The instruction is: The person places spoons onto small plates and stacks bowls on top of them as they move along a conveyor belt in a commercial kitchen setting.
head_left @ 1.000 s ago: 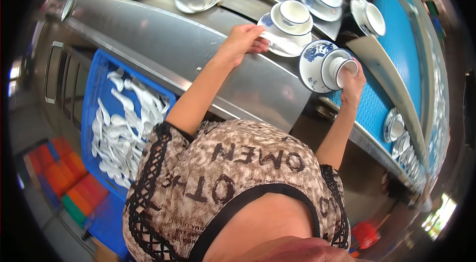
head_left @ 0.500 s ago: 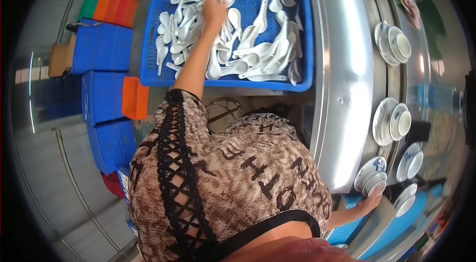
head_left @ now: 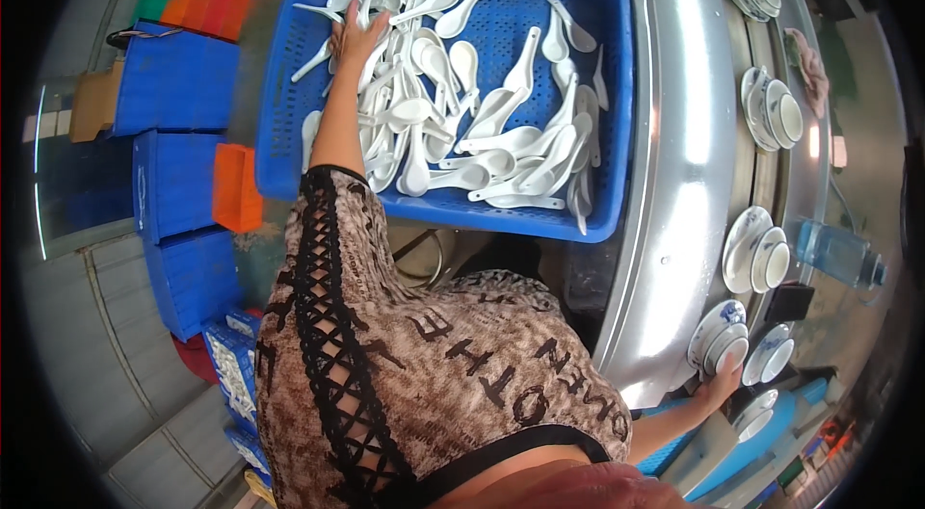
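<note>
White soup spoons [head_left: 414, 114] lie heaped in a blue plastic basket [head_left: 443, 212]. My left hand [head_left: 358, 42] reaches into the heap at the basket's far left. Its fingers curl around a spoon, whose handle sticks up between them; any other spoons in the grip are partly hidden. At the lower right, my right hand [head_left: 718, 386] grips the near side of a small white bowl [head_left: 725, 347]. That bowl sits beside a blue-patterned plate [head_left: 711, 321], with another bowl rim showing behind it.
Stacked plate and bowl sets [head_left: 771, 114] line the conveyor track beyond a shiny steel counter [head_left: 674, 220]. A clear blue bottle [head_left: 836, 254] lies on the far right. Blue crates [head_left: 178, 182] and an orange bin [head_left: 237, 187] stand on the left.
My left hand has moved left through the spoons, which have shifted under it. The basket appears lower in view. My right hand stays at the bowl.
</note>
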Demonstrator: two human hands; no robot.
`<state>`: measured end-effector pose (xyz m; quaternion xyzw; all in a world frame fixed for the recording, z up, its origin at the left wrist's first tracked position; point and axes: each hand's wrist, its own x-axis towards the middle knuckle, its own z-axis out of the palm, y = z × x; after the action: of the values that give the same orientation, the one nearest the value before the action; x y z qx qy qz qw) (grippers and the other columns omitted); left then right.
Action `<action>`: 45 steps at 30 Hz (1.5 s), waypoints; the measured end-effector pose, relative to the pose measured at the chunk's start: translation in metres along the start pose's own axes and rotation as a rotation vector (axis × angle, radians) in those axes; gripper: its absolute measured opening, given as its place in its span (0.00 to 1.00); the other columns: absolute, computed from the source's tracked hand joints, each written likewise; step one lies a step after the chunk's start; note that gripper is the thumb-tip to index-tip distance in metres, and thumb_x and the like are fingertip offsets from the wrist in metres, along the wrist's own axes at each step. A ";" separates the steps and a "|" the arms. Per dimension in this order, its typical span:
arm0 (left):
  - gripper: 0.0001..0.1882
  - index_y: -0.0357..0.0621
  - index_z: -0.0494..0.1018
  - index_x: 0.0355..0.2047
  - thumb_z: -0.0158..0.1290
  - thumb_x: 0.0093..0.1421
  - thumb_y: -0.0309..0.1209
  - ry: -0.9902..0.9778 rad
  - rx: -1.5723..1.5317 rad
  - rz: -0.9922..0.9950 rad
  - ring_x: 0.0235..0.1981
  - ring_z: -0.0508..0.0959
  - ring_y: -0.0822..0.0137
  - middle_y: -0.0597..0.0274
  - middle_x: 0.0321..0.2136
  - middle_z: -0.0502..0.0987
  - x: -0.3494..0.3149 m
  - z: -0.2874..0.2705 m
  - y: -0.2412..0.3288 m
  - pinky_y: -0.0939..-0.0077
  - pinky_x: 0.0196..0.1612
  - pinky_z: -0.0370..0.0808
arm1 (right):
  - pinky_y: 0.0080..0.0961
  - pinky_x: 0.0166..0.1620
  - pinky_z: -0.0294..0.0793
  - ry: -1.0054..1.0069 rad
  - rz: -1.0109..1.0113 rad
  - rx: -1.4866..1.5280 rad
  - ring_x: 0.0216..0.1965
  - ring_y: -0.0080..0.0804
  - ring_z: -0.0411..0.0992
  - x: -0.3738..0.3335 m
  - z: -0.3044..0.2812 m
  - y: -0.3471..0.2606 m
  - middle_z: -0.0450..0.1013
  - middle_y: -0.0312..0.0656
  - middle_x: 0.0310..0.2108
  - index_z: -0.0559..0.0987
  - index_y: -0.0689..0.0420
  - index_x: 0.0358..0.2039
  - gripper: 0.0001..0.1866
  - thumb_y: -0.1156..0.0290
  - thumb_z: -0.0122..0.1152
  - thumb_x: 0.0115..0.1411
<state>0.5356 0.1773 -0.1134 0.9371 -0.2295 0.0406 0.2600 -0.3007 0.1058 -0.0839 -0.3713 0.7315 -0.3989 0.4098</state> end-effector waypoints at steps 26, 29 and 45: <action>0.43 0.40 0.55 0.55 0.56 0.43 0.50 -0.417 0.207 0.401 0.44 0.71 0.44 0.39 0.43 0.70 -0.079 0.051 0.089 0.59 0.46 0.66 | 0.31 0.52 0.61 0.732 0.200 -0.670 0.49 0.43 0.66 -0.167 -0.186 0.084 0.69 0.50 0.45 0.73 0.62 0.45 0.27 0.51 0.44 0.59; 0.35 0.36 0.64 0.46 0.58 0.42 0.46 -0.425 0.173 0.544 0.42 0.71 0.45 0.40 0.40 0.72 -0.069 0.049 0.086 0.60 0.45 0.67 | 0.25 0.56 0.54 0.628 0.150 -0.342 0.53 0.33 0.61 -0.187 -0.185 0.085 0.66 0.43 0.50 0.69 0.62 0.50 0.31 0.47 0.43 0.59; 0.20 0.32 0.65 0.46 0.50 0.55 0.30 -0.772 -0.970 0.185 0.36 0.73 0.69 0.59 0.37 0.72 -0.050 0.008 0.143 0.75 0.41 0.69 | 0.23 0.47 0.66 0.509 0.104 -0.017 0.41 0.28 0.69 -0.132 -0.163 0.111 0.71 0.40 0.40 0.72 0.62 0.45 0.19 0.82 0.44 0.51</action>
<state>0.4264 0.0848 -0.0630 0.6358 -0.3794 -0.3872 0.5494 -0.4192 0.3114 -0.0859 -0.2245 0.8325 -0.4516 0.2295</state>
